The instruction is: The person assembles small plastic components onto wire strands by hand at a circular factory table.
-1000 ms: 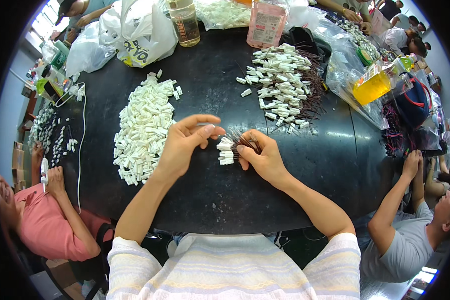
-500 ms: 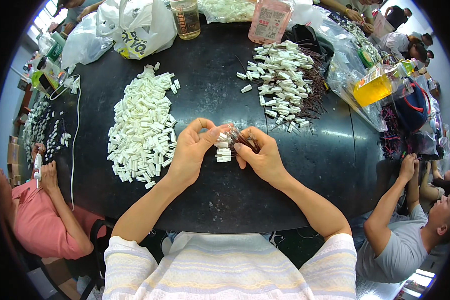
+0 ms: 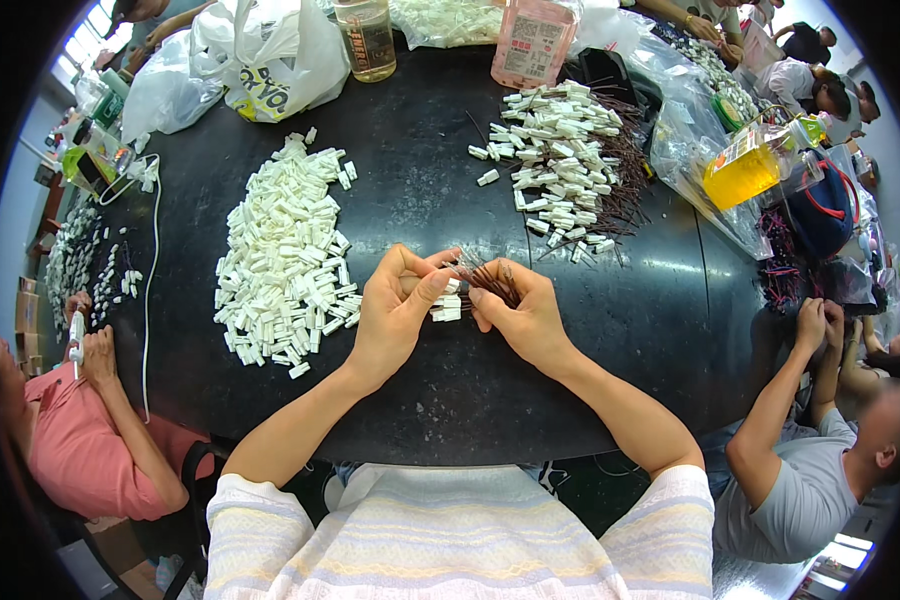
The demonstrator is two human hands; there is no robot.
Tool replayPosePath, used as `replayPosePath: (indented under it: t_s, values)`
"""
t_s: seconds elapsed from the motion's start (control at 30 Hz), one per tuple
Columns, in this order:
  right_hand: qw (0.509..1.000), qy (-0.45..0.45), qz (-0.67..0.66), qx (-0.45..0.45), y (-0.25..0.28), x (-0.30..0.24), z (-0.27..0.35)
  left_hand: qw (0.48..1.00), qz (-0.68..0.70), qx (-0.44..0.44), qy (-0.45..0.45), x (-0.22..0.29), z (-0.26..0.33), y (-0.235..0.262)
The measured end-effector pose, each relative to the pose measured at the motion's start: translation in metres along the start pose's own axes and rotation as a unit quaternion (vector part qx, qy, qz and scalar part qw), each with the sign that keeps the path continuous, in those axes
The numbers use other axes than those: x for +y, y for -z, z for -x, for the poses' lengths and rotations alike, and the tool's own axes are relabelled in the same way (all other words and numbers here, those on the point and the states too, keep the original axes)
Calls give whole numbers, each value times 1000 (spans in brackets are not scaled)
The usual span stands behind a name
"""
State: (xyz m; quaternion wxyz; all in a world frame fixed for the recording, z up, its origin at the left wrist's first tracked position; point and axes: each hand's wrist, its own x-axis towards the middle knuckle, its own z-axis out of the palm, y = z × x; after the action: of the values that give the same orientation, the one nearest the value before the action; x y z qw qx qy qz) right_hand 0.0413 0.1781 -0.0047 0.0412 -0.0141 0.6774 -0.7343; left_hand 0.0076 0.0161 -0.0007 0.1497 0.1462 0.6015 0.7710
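Near the front edge of the round black table [image 3: 450, 400], the left hand [image 3: 395, 315] is pinching small white connectors [image 3: 447, 305] between thumb and fingers, while the right hand [image 3: 520, 315] is gripping a bundle of thin dark wires [image 3: 485, 278] touching them.

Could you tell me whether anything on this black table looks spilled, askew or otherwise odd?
Nothing looks spilled or damaged. A few white plastic connectors lie loose just off the large left pile, and dark wires stick out untidily around the far pile. Both hands hold a wire bundle with small connectors.
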Motion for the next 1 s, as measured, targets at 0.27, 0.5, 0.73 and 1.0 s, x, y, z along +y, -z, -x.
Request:
replayPosePath:
  t_s: [0.27, 0.5, 0.73, 1.0]
  values:
    - [1000, 14, 11, 4, 1, 1, -2, 996, -75, -17, 46, 0, -1, 5]
    - [993, 26, 28, 113, 26, -44, -23, 994, -70, 69, -53, 31, -7, 13]
    - [873, 199, 399, 198, 121, -71, -102, 983, -114, 110, -95, 41, -10, 41]
    - [622, 234, 721, 197, 161, -91, -113, 894, -312, 242, -212, 67, -24, 85]
